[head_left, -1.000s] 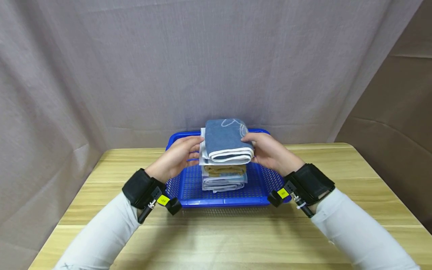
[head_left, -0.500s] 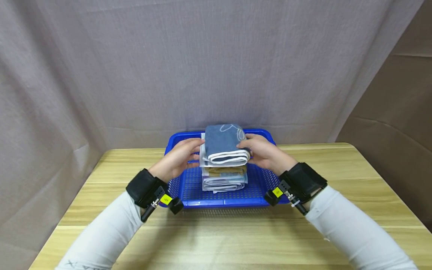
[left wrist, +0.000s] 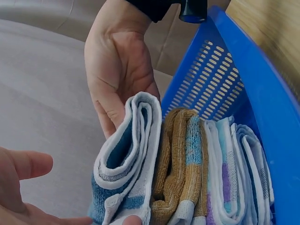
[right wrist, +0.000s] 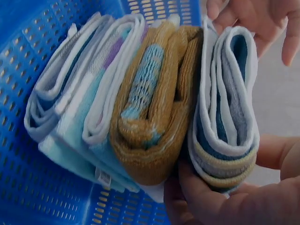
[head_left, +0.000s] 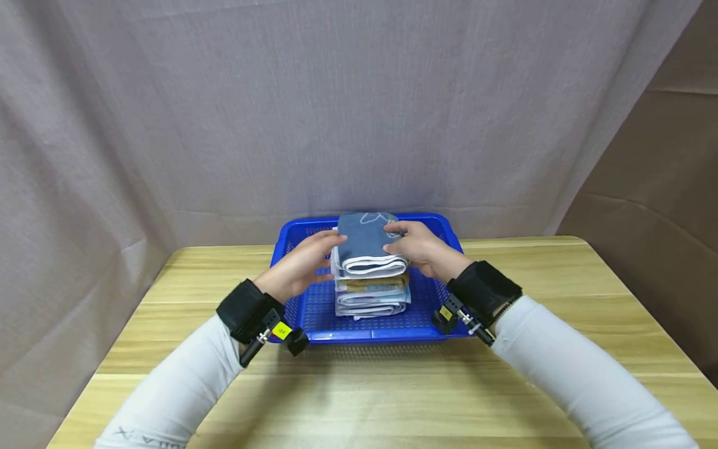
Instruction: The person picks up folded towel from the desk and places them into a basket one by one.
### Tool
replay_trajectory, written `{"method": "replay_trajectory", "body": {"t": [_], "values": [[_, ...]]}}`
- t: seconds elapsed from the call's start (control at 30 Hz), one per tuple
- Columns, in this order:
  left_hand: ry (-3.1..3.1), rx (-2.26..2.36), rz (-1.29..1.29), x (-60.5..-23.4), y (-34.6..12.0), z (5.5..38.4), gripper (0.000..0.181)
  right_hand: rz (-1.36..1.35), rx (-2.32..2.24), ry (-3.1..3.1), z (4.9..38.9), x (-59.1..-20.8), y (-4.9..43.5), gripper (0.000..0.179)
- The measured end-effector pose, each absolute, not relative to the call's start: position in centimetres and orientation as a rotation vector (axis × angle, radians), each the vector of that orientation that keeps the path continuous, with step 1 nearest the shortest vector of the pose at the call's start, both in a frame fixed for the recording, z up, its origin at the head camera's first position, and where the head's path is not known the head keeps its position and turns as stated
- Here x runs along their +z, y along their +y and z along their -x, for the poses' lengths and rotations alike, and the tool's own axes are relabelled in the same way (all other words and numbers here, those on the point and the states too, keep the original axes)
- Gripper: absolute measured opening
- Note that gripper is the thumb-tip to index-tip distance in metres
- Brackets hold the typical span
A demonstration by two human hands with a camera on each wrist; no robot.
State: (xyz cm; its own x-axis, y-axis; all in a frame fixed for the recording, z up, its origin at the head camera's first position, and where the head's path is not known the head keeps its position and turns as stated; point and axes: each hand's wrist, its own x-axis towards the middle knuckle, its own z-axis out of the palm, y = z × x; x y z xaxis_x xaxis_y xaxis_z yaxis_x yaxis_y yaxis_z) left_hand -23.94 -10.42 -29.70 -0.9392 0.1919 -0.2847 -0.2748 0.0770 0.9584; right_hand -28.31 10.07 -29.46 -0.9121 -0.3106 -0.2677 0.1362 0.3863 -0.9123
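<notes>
A folded blue towel [head_left: 364, 240] with white edging tops a stack of folded towels. At its right side my right hand [head_left: 429, 249] grips it; in the right wrist view the digits of the right hand [right wrist: 225, 201] lie on both faces of the fold. My left hand [head_left: 303, 265] is at the left edge, a fingertip touching the towel while the thumb [left wrist: 33, 164] stands off it in the left wrist view. Directly beneath lies a brown towel [head_left: 373, 285] with a light blue patch. Pale towels [head_left: 373, 305] with purple and aqua parts form the bottom.
The stack sits in a blue perforated plastic basket [head_left: 320, 338] on a wooden table [head_left: 359, 399]. A grey cloth curtain [head_left: 359, 106] hangs close behind the basket, and brown cloth [head_left: 662, 206] hangs at the right.
The blue towel has come down onto the stack and shifted slightly left. My right hand has moved left and further over its top; my left hand has shifted slightly right.
</notes>
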Motion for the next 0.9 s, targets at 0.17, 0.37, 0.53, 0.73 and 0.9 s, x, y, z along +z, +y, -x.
{"method": "replay_trajectory", "body": {"t": [0.17,0.37,0.53,0.73,0.9], "values": [[2.031,1.888,0.052,-30.0,-10.3,23.9,0.051,0.122,-1.464,2.278,28.8,-30.1,10.2,0.053],[1.996,1.89,0.07,-30.6,-10.3,24.4,0.049,0.135,-1.41,2.308,28.8,-30.5,10.2,0.056],[2.027,1.857,0.094,-30.7,-10.0,24.8,0.047,0.15,-1.359,2.327,29.1,-30.6,10.3,0.056],[2.041,1.826,0.089,-30.9,-9.9,24.7,0.048,0.153,-1.347,2.279,29.4,-30.8,11.1,0.054],[2.078,1.782,0.061,-31.0,-10.6,24.5,0.051,0.193,-1.297,2.252,29.3,-30.6,12.3,0.054]]}}
